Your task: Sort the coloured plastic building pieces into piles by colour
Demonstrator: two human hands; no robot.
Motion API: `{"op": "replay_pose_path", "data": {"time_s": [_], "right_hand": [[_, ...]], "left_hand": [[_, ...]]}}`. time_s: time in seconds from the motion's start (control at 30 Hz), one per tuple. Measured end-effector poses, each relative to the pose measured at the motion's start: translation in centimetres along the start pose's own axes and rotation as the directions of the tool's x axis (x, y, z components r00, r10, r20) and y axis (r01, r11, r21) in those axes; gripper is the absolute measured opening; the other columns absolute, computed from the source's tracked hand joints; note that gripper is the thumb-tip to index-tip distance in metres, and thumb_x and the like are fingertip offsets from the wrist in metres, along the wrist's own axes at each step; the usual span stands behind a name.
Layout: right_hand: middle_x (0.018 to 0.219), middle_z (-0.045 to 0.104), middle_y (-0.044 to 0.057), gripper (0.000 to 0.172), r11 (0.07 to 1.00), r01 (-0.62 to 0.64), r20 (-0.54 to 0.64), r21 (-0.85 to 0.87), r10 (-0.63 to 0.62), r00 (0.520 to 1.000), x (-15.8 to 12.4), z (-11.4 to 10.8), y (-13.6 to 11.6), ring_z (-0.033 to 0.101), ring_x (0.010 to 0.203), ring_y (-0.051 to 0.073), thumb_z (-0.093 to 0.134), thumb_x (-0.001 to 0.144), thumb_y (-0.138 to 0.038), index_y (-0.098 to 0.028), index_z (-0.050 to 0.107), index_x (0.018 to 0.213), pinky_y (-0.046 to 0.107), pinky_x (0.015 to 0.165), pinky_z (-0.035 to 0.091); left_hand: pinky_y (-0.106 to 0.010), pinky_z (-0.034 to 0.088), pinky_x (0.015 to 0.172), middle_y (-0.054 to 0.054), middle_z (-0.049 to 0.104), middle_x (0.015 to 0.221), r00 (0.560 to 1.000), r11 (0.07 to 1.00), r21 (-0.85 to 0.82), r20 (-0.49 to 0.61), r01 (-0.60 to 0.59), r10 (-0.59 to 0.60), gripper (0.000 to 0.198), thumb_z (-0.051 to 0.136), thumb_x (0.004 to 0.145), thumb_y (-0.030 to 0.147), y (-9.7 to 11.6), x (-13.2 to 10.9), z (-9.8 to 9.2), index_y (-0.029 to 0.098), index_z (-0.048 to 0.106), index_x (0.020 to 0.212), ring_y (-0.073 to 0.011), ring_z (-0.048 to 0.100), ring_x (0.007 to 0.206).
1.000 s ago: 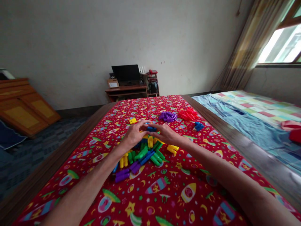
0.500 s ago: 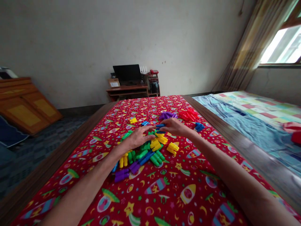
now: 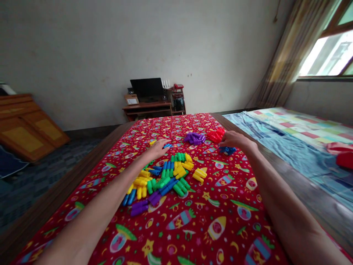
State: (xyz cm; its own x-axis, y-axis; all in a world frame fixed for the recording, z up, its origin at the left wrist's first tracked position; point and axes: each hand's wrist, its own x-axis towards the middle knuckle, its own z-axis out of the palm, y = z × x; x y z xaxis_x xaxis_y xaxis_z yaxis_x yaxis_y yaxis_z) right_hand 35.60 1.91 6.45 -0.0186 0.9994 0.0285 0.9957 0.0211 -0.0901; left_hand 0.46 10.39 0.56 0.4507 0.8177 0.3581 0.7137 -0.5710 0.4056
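A heap of plastic peg blocks [image 3: 168,176] in yellow, green, blue and purple lies on the red rocket-print cloth [image 3: 193,228]. My left hand [image 3: 156,148] stretches past the heap with fingers out flat, its tips touching a lone blue block [image 3: 167,145]. My right hand [image 3: 234,140] is far to the right, fingers curled down onto a small group of blue blocks [image 3: 227,150]. A purple group [image 3: 195,138] and a red group [image 3: 215,135] lie between the hands, beyond the heap.
The cloth covers a wooden table [image 3: 292,180]. A bed with a patchwork sheet [image 3: 298,129] runs along the right. A desk with a monitor [image 3: 147,88] stands at the far wall, a wooden cabinet [image 3: 27,125] at the left.
My hands parted from the heap's middle. The right hand carried a blue block right to the blue group. The left hand reached forward to the lone blue block.
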Motion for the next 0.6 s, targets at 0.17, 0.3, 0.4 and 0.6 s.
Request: {"op": "replay_pose_path", "data": {"time_s": [0.17,0.3,0.4,0.6], "right_hand": [[0.108,0.070,0.009,0.019,0.984,-0.126,0.074,-0.128,0.136,0.988,-0.8,-0.5,0.7,0.064,0.096,0.019,0.066,0.081,-0.029,-0.020,0.075,0.094,0.023,0.064,0.042],[0.104,0.071,0.013,0.023,0.990,-0.133,-0.130,-0.055,0.125,0.984,-0.7,-1.1,-0.3,0.063,0.090,0.019,0.055,0.088,-0.025,-0.016,0.074,0.097,0.025,0.066,0.041],[0.086,0.072,0.011,0.029,0.995,0.068,-0.251,0.074,-0.047,0.967,-0.8,-1.1,-3.1,0.062,0.076,0.016,0.048,0.091,-0.023,-0.014,0.075,0.088,0.025,0.064,0.038],[0.101,0.072,0.006,0.025,0.555,0.747,-0.371,0.366,-0.649,0.664,-2.5,0.8,-11.2,0.061,0.079,0.012,0.059,0.088,-0.020,-0.018,0.070,0.110,0.022,0.067,0.040]], "left_hand": [[-0.042,0.042,0.105,-0.010,0.072,0.101,0.999,1.000,0.003,0.039,-0.022,0.022,0.021,0.060,0.073,0.020,-0.4,0.4,2.3,0.019,0.073,0.090,-0.0271,0.063,0.110],[-0.042,0.045,0.102,-0.008,0.073,0.100,1.000,0.999,-0.035,-0.007,0.006,-0.007,0.024,0.063,0.072,0.020,0.4,0.1,1.6,0.020,0.072,0.094,-0.0269,0.065,0.106],[-0.042,0.052,0.090,-0.008,0.073,0.095,0.990,0.955,-0.261,-0.002,0.139,-0.144,0.047,0.070,0.072,0.033,2.3,-0.5,0.2,0.019,0.064,0.116,-0.0268,0.069,0.094],[-0.037,0.056,0.084,-0.007,0.072,0.097,0.948,0.541,-0.781,0.221,0.314,-0.231,0.073,0.079,0.066,0.052,8.2,-3.4,-0.7,0.019,0.052,0.126,-0.0232,0.070,0.094]]}}
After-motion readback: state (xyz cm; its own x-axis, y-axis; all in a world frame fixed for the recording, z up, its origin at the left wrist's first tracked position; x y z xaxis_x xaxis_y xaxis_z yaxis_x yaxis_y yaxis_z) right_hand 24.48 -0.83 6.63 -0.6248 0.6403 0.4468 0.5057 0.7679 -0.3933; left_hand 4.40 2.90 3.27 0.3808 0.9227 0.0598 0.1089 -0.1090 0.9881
